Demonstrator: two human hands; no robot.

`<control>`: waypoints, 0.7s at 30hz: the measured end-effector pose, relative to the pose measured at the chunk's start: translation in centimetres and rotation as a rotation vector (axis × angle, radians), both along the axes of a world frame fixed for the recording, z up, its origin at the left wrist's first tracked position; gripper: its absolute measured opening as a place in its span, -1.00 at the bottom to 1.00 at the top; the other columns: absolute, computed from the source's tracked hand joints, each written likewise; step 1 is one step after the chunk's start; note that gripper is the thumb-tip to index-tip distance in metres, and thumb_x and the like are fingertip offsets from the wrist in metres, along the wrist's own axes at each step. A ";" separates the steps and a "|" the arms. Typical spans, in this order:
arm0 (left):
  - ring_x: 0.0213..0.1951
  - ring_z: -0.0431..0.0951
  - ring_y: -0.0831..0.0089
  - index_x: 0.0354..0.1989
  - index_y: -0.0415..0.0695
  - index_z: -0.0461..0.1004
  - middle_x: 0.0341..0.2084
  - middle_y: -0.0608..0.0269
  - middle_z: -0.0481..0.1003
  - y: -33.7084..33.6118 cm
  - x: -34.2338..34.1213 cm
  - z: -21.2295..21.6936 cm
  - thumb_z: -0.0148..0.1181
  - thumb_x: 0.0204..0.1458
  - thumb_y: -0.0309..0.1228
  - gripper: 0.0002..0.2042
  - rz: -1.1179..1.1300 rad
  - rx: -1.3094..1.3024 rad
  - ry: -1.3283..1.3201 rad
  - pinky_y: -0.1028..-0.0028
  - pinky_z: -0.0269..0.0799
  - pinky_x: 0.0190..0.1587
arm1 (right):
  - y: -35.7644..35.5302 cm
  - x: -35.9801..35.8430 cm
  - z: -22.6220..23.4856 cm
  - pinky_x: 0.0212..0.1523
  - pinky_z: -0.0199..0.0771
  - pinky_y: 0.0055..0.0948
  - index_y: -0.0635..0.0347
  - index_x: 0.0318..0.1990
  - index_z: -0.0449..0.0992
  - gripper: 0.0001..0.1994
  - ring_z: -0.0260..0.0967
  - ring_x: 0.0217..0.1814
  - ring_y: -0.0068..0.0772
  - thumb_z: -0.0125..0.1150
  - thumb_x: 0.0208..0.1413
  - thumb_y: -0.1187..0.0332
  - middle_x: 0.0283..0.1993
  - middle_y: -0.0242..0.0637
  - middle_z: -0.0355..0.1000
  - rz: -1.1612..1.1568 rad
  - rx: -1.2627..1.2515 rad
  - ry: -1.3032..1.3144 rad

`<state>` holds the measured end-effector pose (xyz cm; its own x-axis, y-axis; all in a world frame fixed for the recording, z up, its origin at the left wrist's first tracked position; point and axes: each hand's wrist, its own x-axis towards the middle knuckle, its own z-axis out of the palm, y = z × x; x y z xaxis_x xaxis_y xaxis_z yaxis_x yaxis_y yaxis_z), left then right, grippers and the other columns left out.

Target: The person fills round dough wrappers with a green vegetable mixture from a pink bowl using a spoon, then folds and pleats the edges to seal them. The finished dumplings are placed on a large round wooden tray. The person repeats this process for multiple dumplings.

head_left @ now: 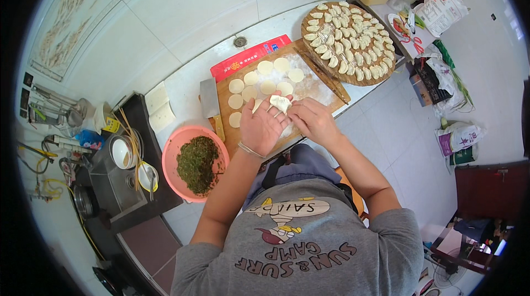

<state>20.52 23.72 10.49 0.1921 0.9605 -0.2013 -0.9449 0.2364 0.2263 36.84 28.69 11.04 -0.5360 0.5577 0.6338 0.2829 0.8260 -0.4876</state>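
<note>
A white folded dumpling (280, 103) rests on the fingers of my left hand (260, 130), whose palm faces up. My right hand (314, 121) pinches the dumpling's right edge with thumb and fingertips. Both hands are over the near part of a floured wooden board (317, 97). Several round dough wrappers (268, 86) lie flat on that board, some partly covered by my left hand. Left of my left forearm stands a pink basin (170, 158) with a chopped dark green filling (197, 163) in it.
A round wooden tray (305, 20) full of shaped dumplings stands at the back right. A cleaver (209, 97) lies at the board's left edge, and a rolling pin (323, 74) along its right. Bowls and chopsticks (132, 141) sit by the sink (113, 185) at left.
</note>
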 end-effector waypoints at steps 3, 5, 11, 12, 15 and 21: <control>0.24 0.15 -0.01 0.22 -0.35 0.07 0.21 -0.25 0.13 0.0 0.3 -0.2 -0.43 0.22 -0.01 -0.37 0.053 -0.003 0.014 0.12 -0.02 0.30 | -0.5 -0.6 -0.4 -0.39 0.42 -0.32 0.23 -0.44 0.43 -0.88 0.41 -0.39 -0.16 0.24 -0.17 0.54 -0.45 -0.19 0.40 -0.087 -0.090 0.025; 0.23 0.16 0.00 0.21 -0.34 0.08 0.20 -0.25 0.15 0.1 0.7 -0.1 -0.42 0.22 -0.01 -0.38 0.086 -0.015 0.059 0.13 -0.02 0.30 | -0.6 -1.0 -0.6 -0.44 0.39 -0.27 0.24 -0.45 0.37 -0.86 0.38 -0.45 -0.11 0.22 -0.18 0.55 -0.50 -0.16 0.36 -0.148 -0.109 0.048; 0.21 0.19 0.01 0.16 -0.33 0.15 0.16 -0.22 0.20 0.1 1.1 -0.3 -0.41 0.22 0.00 -0.40 0.149 -0.018 0.141 0.14 0.01 0.29 | -1.1 -1.5 -0.3 -0.44 0.41 -0.24 0.24 -0.41 0.34 -0.85 0.40 -0.44 -0.07 0.21 -0.13 0.54 -0.50 -0.13 0.39 -0.233 -0.307 0.009; 0.21 0.20 0.01 0.14 -0.33 0.17 0.15 -0.22 0.21 0.0 1.2 -0.3 -0.40 0.22 0.00 -0.40 0.163 -0.026 0.148 0.14 0.02 0.29 | -1.1 -1.5 -0.5 -0.42 0.42 -0.25 0.24 -0.40 0.35 -0.86 0.41 -0.42 -0.07 0.21 -0.11 0.54 -0.48 -0.12 0.40 -0.219 -0.306 0.008; 0.20 0.21 0.01 0.10 -0.33 0.21 0.12 -0.21 0.24 0.0 0.4 -1.0 -0.39 0.21 0.00 -0.41 0.153 0.027 0.123 0.12 0.03 0.28 | -1.1 -1.1 -0.7 -0.38 0.45 -0.27 0.23 -0.36 0.39 -0.88 0.45 -0.36 -0.09 0.20 -0.05 0.53 -0.42 -0.12 0.45 -0.178 -0.317 -0.005; 0.19 0.21 -0.01 0.04 -0.30 0.27 0.11 -0.20 0.24 -0.1 -0.5 -0.7 -0.34 0.20 -0.01 -0.45 0.095 0.048 0.027 0.15 0.06 0.27 | -0.6 -0.2 0.7 -0.36 0.48 -0.33 0.21 -0.28 0.49 -0.85 0.48 -0.30 -0.16 0.18 -0.06 0.55 -0.34 -0.22 0.48 -0.066 -0.189 -0.003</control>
